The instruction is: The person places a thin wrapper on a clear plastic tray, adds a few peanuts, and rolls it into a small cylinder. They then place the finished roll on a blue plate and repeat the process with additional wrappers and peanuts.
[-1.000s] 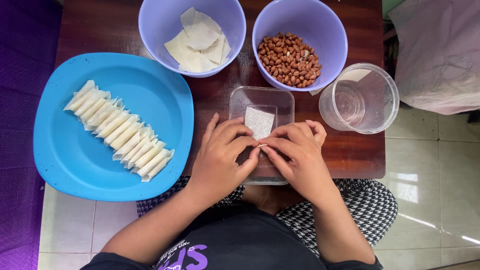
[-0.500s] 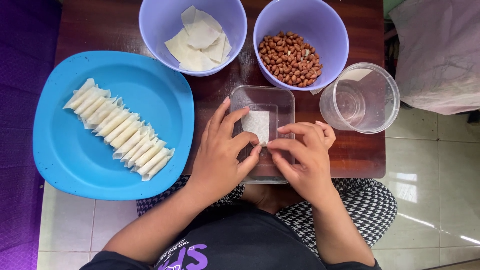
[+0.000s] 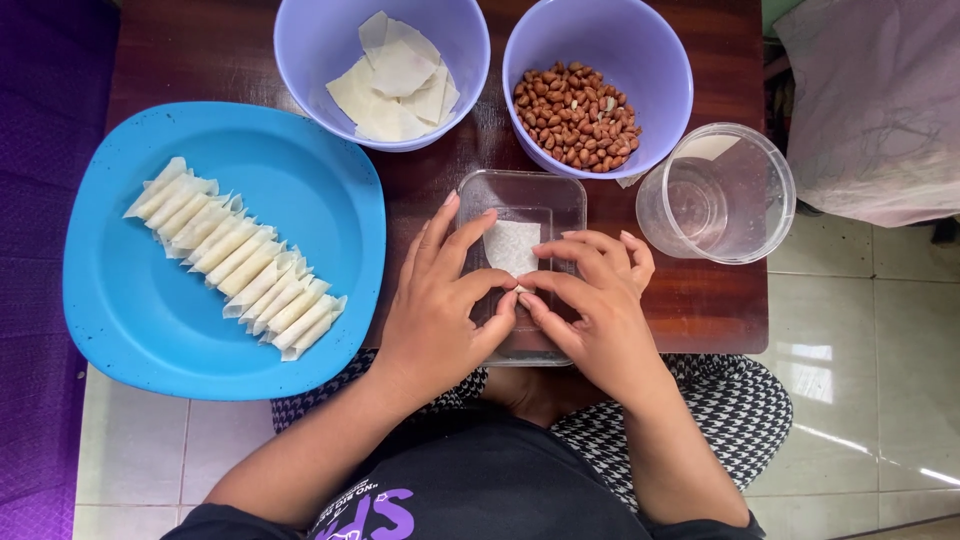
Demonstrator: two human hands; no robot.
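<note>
1. Dark brown wood makes up the small table [image 3: 240, 50] I am looking down on, with pale floor tiles around it.
2. My left hand [image 3: 445, 310] and right hand [image 3: 590, 310] meet over a clear rectangular tray [image 3: 560, 195] at the table's near edge.
3. Both hands pinch the near end of a thin white wrapper [image 3: 512, 247] lying in that tray; thumbs and forefingers are closed on it, tips touching.
4. To the left sits a blue plate [image 3: 140, 320] carrying a diagonal row of rolled wrappers [image 3: 235, 257].
5. At the far side stand two lilac bowls: one bowl of flat wrappers [image 3: 395, 80], and just beside it a bowl of peanuts [image 3: 577, 115].
6. A clear round tub [image 3: 720, 195] stands at the right, near the tray.
</note>
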